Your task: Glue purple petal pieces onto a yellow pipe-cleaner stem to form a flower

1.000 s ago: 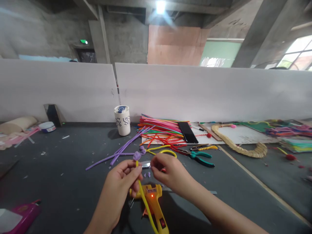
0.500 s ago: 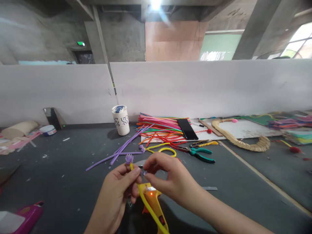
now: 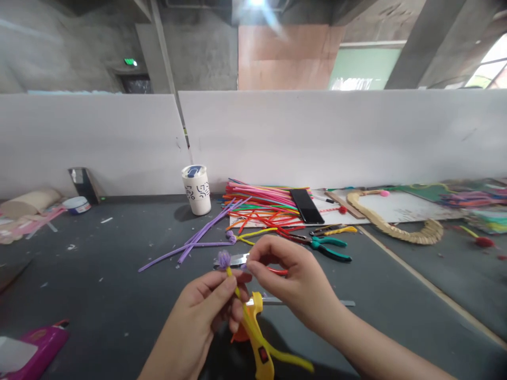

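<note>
Yellow pipe-cleaner stem (image 3: 274,352) trails farther right | left grip (image 3: 209,303) clamped on it | right grip (image 3: 287,269): can't tell | purple head (image 3: 224,259) atop; purple pipe cleaners (image 3: 206,231) beyond left grip unworked

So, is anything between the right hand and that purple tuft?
Nothing visible blocks the right hand. The left hand holds the yellow stem below the purple tuft; the silver blade in the gap seems to lie behind.

On my feed, I see flat white partition panels (image 3: 325,137) behind a dark grey counter (image 3: 103,301), rough grey concrete walls (image 3: 206,58), a lit green sign (image 3: 129,62) and a bright paned window (image 3: 491,68).
</note>
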{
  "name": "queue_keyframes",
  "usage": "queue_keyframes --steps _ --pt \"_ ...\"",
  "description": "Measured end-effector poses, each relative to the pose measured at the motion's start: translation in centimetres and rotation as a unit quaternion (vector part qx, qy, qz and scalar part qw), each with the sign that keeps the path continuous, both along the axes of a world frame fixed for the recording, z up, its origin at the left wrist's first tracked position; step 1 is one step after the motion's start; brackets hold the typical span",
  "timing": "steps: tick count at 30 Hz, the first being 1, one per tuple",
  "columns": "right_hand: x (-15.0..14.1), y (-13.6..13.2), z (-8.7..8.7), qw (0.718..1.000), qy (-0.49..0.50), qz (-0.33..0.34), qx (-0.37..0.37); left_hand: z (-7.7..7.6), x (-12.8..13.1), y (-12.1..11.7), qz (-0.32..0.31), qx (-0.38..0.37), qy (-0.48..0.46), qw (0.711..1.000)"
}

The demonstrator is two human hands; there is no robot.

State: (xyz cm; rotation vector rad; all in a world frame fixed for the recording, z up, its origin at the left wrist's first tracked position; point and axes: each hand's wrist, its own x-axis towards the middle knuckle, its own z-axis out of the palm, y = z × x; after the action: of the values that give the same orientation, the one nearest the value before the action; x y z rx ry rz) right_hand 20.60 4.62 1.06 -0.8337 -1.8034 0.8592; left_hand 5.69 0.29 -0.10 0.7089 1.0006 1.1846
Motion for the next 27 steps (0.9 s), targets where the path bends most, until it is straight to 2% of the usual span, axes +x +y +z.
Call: queue_keyframes --steps 5,9,18,27 --pt "1.0 -0.5 1.3 0.996 -0.058 0.034 0.064 0.2 0.2 -0.3 -0.022 -0.016 0.01 1.0" --pt "1.4 -0.7 1.5 0.983 -0.117 0.045 0.136 -0.1 -0.3 -0.6 -0.059 -0.031 0.002 0.998" --pt "1.4 -0.2 0.8 0.974 -0.15 0.031 0.168 -0.4 -0.4 -1.3 -0.087 -0.05 -0.002 0.995" --pt "1.2 0.2 0.6 0.968 -0.136 0.022 0.211 -0.5 -0.4 -1.2 -0.096 -0.058 -0.013 0.994"
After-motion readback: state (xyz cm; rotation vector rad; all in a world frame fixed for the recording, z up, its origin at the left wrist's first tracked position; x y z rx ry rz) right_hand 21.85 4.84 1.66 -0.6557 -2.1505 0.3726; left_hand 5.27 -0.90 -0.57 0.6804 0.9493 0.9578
